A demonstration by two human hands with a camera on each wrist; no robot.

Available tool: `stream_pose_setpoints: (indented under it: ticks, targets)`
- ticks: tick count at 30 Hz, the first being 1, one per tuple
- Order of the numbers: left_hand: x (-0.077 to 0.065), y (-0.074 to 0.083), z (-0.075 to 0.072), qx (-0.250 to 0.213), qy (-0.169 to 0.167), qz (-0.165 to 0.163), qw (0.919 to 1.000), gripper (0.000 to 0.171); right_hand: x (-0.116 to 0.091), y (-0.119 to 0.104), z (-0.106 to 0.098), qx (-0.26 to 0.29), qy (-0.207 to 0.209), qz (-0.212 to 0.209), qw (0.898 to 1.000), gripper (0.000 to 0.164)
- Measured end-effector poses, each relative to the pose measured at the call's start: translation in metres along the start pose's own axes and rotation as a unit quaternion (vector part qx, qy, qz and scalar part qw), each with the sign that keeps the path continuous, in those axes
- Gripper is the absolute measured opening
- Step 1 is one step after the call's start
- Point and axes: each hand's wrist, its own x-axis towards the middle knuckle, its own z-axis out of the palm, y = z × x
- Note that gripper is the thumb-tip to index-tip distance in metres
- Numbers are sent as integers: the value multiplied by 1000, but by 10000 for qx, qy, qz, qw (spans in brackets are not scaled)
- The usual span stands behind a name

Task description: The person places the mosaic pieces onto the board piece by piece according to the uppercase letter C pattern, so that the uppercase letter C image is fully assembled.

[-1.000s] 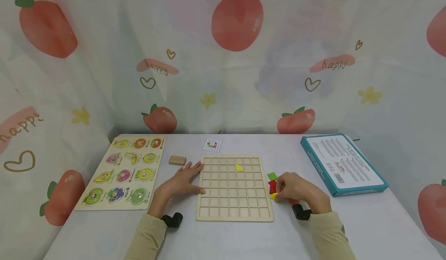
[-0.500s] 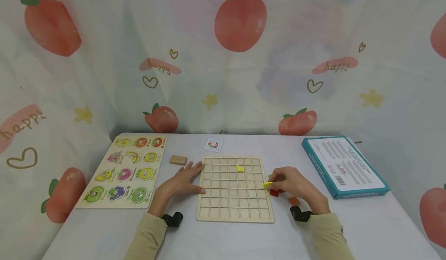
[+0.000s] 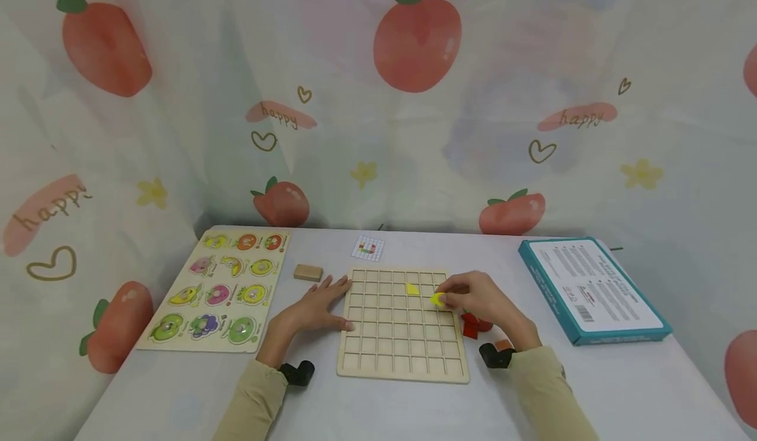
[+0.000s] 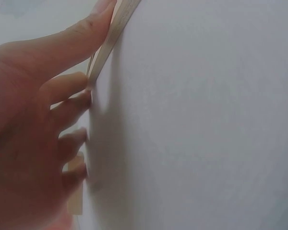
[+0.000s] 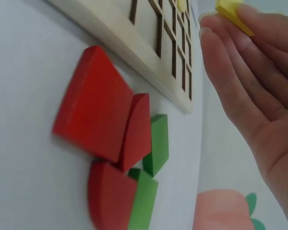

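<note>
My right hand [image 3: 478,298] pinches a yellow tile [image 3: 437,299] over the upper right of the wooden grid board [image 3: 402,378]. In the right wrist view, that tile is between thumb and fingertips; whether it touches the board cannot be told. Another yellow tile [image 3: 412,289] lies in a grid square up and left of it. My left hand [image 3: 309,311] rests along the board's left edge, fingers spread, thumb [image 4: 72,48] against the side. Beside the board's right edge lie several loose tiles, among them a red tile [image 5: 98,103] and a green tile [image 5: 158,143].
A fruit puzzle board [image 3: 222,344] lies at the left. Behind my left hand is a small wooden block [image 3: 308,273]. A pattern card [image 3: 368,248] lies behind the grid. At the right is a teal-edged box [image 3: 600,290]; an orange tile [image 3: 504,345] sits near my right wrist.
My right hand has picked up the yellow tile from the loose pieces and carried it up and left over the grid. The left hand stays at the board's edge.
</note>
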Motion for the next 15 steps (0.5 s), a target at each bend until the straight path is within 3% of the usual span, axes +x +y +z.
stream_pose_setpoints:
  ticks: [9,15]
  targets:
    - [1,2,0,-8,-5,4,10000,94,16,-6,-1,-102,-102,-30,9999,17]
    - [3,-3,3,16,73,-49,10000,94,18,5,-4,-333,-77,-21,9994,16]
